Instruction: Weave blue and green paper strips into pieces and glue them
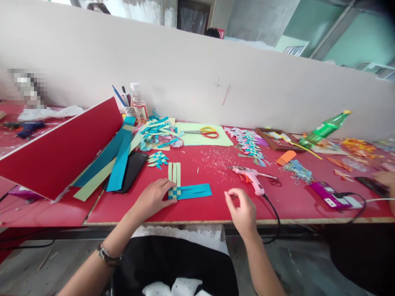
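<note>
A small checkered weave of paper strips (175, 192) lies on the red table, with pale yellow strips running away from me and blue strips (197, 190) running right. At its left edge, my left hand (156, 195) holds it down with thumb and fingers. My right hand (243, 210) hovers right of the blue ends, thumb and index finger curled together in a loop; nothing shows in them. A pink glue gun (251, 177) lies just beyond that hand. Beyond the weave sits a finished-looking checkered piece (158, 158).
Left stand a red board (68, 152), wide paper strips (120, 164) and a black phone (134, 170). Behind are a strip pile (159, 131), scissors (205, 132), a bottle (140, 107) and a woven chain (248, 142). A purple power strip (330, 195) lies right, near another person's hand (385, 181).
</note>
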Available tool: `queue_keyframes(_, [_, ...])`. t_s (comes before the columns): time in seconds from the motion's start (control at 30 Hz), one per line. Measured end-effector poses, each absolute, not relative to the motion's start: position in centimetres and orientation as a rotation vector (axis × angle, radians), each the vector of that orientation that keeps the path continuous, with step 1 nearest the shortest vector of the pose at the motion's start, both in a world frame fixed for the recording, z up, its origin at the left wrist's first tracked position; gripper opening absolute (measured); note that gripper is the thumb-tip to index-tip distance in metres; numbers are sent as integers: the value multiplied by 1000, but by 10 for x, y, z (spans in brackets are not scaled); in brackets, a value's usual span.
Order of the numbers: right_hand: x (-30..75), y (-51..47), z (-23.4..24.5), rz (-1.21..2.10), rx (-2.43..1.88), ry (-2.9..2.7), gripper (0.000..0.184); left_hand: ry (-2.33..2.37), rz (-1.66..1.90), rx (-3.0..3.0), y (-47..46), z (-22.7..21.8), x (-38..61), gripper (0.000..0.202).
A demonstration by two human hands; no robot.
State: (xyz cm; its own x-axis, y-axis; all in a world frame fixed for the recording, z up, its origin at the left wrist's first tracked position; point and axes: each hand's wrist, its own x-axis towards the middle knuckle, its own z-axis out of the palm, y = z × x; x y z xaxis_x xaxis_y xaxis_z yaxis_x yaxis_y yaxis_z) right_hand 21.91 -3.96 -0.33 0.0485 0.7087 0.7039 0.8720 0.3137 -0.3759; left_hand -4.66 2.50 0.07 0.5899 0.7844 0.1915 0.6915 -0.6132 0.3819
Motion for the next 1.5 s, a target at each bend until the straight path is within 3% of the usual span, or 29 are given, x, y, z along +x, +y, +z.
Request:
queue_keyframes(0.43, [295,-35,-15,-690,-2096,-1313,32,1038,437,2454,65,1,-55,35])
queue_keyframes(0.57, [321,-24,-23,-514,-2295,-1299,50,976,422,2441,75,2,-54,35])
queue_keyframes(0.7, [340,-1,-29,-174,-2306,-1494,41,901,371,2471,82,8,-44,35])
queue_keyframes(0.9, [358,27,-36,-45,-2184,-1698,28,874,387,2272,106,5,-25,46])
queue_keyframes(1.3, [319,93,22,61,-1923,-1509,31,1143,625,2481,144,-13,7,38])
queue_keyframes(1.5, [290,139,8,272,-1740,-1499,29,1135,618,2489,157,-16,12,39])
